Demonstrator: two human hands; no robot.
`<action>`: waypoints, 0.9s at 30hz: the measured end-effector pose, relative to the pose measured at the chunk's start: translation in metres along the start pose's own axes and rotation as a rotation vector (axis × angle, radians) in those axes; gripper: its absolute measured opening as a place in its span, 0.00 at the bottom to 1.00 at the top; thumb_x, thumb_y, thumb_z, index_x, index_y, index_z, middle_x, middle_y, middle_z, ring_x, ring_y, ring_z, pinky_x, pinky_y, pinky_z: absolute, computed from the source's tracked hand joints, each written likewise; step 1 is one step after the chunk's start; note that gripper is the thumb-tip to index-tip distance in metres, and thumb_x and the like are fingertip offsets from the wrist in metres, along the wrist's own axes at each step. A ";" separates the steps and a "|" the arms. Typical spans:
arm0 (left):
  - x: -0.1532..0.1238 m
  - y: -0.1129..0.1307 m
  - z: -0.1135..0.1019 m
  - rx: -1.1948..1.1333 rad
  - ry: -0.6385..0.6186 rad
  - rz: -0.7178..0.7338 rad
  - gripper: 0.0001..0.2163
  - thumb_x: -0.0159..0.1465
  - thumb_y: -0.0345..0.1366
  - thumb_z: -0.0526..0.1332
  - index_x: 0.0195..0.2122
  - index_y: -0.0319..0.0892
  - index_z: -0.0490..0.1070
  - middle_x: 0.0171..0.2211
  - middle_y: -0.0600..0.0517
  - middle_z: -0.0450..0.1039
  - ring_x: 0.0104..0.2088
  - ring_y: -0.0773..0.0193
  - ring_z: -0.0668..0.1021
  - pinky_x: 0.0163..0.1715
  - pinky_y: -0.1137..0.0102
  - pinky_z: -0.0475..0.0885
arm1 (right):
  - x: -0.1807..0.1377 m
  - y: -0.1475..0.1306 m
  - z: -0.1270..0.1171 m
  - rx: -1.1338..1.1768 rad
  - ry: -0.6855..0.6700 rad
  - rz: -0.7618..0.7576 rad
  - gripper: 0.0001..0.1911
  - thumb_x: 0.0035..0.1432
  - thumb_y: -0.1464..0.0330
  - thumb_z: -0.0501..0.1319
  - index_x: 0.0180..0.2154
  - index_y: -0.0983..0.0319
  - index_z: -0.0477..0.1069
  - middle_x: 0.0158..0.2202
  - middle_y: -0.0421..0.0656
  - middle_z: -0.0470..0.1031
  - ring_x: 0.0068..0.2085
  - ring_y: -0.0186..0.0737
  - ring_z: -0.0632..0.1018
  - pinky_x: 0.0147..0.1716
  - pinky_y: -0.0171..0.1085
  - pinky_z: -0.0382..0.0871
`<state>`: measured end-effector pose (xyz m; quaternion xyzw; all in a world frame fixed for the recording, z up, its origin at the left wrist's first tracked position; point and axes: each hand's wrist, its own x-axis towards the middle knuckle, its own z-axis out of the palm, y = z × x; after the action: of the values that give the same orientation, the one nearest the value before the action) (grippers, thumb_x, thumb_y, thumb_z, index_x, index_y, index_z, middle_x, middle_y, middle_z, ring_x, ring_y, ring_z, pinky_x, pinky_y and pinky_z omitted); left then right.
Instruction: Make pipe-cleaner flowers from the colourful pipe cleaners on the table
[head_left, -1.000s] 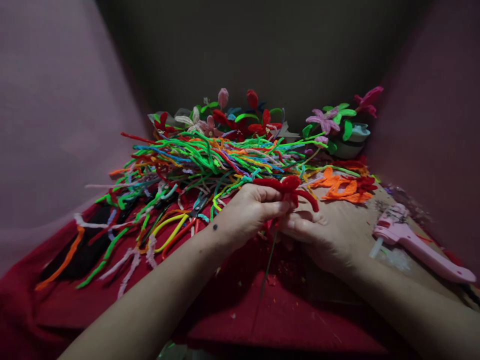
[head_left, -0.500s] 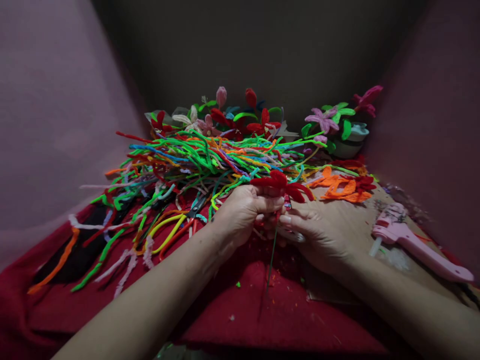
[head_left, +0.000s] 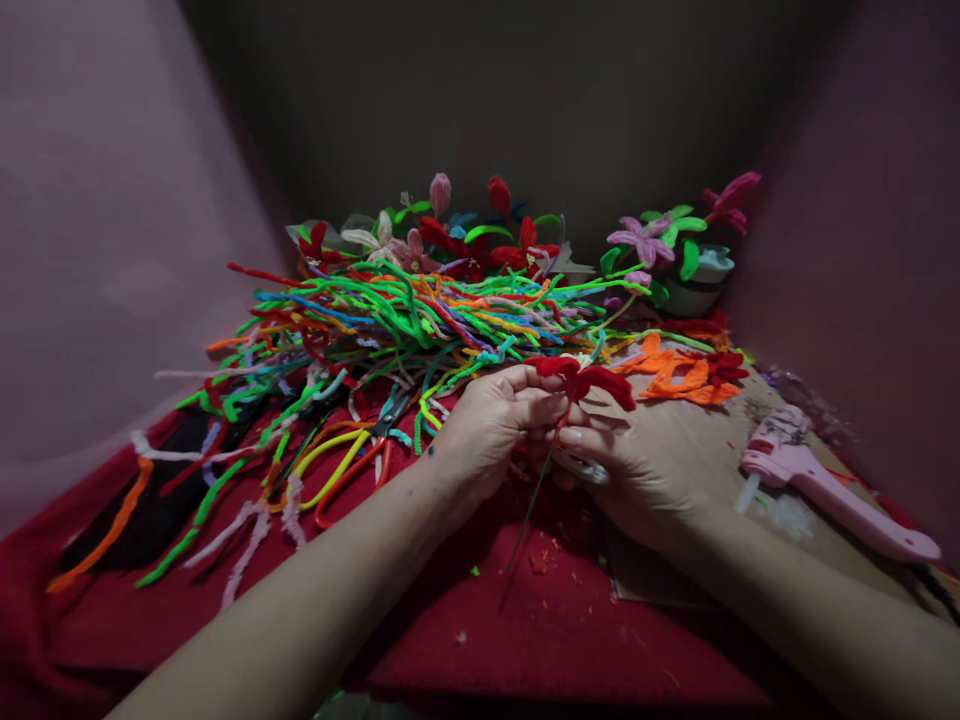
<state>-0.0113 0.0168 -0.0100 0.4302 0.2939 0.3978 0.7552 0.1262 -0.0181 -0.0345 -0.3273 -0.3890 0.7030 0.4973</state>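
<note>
Red cloth [head_left: 420, 650] lies closest, on the near side of the held flower, with small coloured scraps [head_left: 540, 562] scattered over it. A thin dark stem [head_left: 534, 510] slants down from beneath the held flower toward that cloth. Next come the two hands. The left hand [head_left: 484, 430], to the left of the held flower, has its grip pinched on it just under the petals, thumb against fingers. The right hand [head_left: 649, 475] is below and to the right of it, its grip closed around the narrow red base where the stem begins; a pale, shiny thing by these fingers is too hidden to name. The held flower [head_left: 600, 380] itself is raised between both hands, red petals spread around a whitish centre.

Left of the held flower, scissors [head_left: 384, 428] with yellow and red handles rest among loose fuzzy stems [head_left: 206, 510]. Right of it, a pink glue gun [head_left: 832, 492] lies on brown cardboard [head_left: 724, 455], and orange petal loops [head_left: 701, 383] sit just beyond that hand. Behind the held flower spreads a tangled heap of bright fuzzy stems [head_left: 420, 310]. Farther still, finished blooms [head_left: 525, 250] stand in a row, and a pale pot [head_left: 694, 295] is behind and to the right, near a lilac flower [head_left: 643, 240].
</note>
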 end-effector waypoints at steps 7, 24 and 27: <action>0.000 0.002 0.005 0.036 0.056 0.070 0.18 0.47 0.38 0.69 0.36 0.36 0.69 0.25 0.54 0.71 0.21 0.71 0.72 0.23 0.73 0.69 | 0.001 0.001 -0.003 -0.035 0.021 -0.046 0.06 0.50 0.68 0.63 0.33 0.61 0.75 0.24 0.40 0.72 0.25 0.32 0.67 0.24 0.32 0.59; -0.003 0.002 0.008 0.181 0.098 0.154 0.08 0.48 0.35 0.67 0.27 0.37 0.73 0.23 0.54 0.71 0.24 0.69 0.72 0.28 0.73 0.68 | -0.006 -0.010 0.010 -0.309 0.100 -0.090 0.08 0.49 0.67 0.62 0.20 0.60 0.71 0.21 0.37 0.65 0.25 0.33 0.64 0.26 0.35 0.58; -0.004 0.004 0.009 0.183 0.099 0.137 0.08 0.47 0.35 0.67 0.27 0.37 0.74 0.24 0.53 0.72 0.25 0.68 0.73 0.30 0.71 0.69 | -0.006 -0.006 0.006 -0.343 0.067 -0.111 0.07 0.51 0.66 0.61 0.24 0.59 0.72 0.23 0.37 0.67 0.26 0.33 0.65 0.28 0.35 0.58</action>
<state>-0.0080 0.0106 -0.0017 0.4963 0.3356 0.4408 0.6683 0.1255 -0.0240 -0.0263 -0.4087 -0.5039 0.5863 0.4851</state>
